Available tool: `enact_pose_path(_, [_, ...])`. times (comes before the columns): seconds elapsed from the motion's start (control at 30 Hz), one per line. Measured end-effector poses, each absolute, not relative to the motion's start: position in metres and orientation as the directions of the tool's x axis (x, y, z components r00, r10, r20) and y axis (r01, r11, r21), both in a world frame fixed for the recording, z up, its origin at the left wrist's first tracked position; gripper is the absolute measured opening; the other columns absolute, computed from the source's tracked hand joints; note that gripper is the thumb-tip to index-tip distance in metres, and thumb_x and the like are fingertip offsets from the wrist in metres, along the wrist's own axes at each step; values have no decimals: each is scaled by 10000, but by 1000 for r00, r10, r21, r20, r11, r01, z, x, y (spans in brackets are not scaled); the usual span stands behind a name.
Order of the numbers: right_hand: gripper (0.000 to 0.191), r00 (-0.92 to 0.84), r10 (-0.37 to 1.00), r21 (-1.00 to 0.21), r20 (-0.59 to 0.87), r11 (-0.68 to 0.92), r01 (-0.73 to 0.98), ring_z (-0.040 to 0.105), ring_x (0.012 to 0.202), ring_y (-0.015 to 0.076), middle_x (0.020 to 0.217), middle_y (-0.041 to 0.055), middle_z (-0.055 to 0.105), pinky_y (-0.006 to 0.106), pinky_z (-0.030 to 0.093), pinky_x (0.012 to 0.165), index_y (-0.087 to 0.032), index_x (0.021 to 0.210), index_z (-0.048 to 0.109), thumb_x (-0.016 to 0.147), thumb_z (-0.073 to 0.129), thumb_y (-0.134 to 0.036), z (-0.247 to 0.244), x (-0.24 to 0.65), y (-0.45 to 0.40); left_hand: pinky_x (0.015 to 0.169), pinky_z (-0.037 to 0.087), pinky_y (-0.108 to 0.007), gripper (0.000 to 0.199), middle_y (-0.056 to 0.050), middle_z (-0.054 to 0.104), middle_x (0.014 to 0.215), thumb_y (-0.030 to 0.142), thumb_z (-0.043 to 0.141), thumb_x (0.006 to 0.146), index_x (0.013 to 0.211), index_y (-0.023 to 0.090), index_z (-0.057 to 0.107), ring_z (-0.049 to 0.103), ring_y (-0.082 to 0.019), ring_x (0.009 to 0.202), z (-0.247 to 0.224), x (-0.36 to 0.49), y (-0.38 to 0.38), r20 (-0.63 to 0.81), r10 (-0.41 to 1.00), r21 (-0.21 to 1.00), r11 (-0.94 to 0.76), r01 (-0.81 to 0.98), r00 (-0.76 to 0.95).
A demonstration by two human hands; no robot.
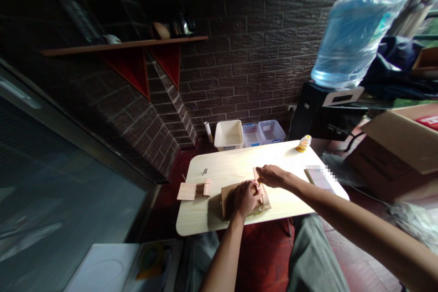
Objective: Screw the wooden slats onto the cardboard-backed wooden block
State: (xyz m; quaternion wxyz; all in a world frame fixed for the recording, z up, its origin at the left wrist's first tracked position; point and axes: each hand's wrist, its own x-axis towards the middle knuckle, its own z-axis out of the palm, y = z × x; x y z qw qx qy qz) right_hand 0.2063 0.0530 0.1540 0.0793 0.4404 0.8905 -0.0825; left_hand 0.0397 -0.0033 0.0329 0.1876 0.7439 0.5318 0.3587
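Note:
A brown box-like wooden piece (227, 200) rests on the pale table (205, 219) near its front edge. Over its right part lies my left hand (247, 197), its fingers bent around something small by the wooden strip. Just to the right and farther back, my right hand (271, 176) is closed on a small yellow tool (260, 179), whose lower end points at the piece. The two hands are close together. Flat light-wood pieces (187, 191) lie at the table's left side, with small dark metal bits (204, 172) behind them.
A yellow-capped bottle (303, 143) stands at the back right corner of the table, and a flat booklet (320, 179) lies at its right edge. Beyond are a cream bin (229, 134) and clear bins (271, 131). A cardboard box (386, 159) is at right.

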Motion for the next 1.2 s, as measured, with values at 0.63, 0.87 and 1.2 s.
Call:
enact_pose_path(0.63, [221,-592,774,-125,-222,580,805,708,840,248,969,160,730,264,406,610,-142,1156,540,985,518,-281,141,203,57,900,504,-364,142,-28,707,1022,256,670,824,962,257,641,649,-214,967,30,40,-1,305,937,664,-337,668,171])
enact_pose_path(0.87, [266,-656,735,-165,-171,635,754,682,918,244,1084,165,691,282,449,695,-135,1192,527,987,497,-302,144,213,56,894,503,-351,129,-21,710,1022,274,657,832,960,262,643,650,-209,967,31,40,-1,315,936,675,-337,656,157])
enact_pose_path(1.2, [155,-686,699,-70,-204,688,722,682,746,193,914,113,738,247,375,573,-148,1068,615,954,515,-181,149,206,61,893,508,-360,140,-38,699,1049,245,673,835,972,250,644,647,-211,955,33,39,-4,331,927,666,-361,653,175])
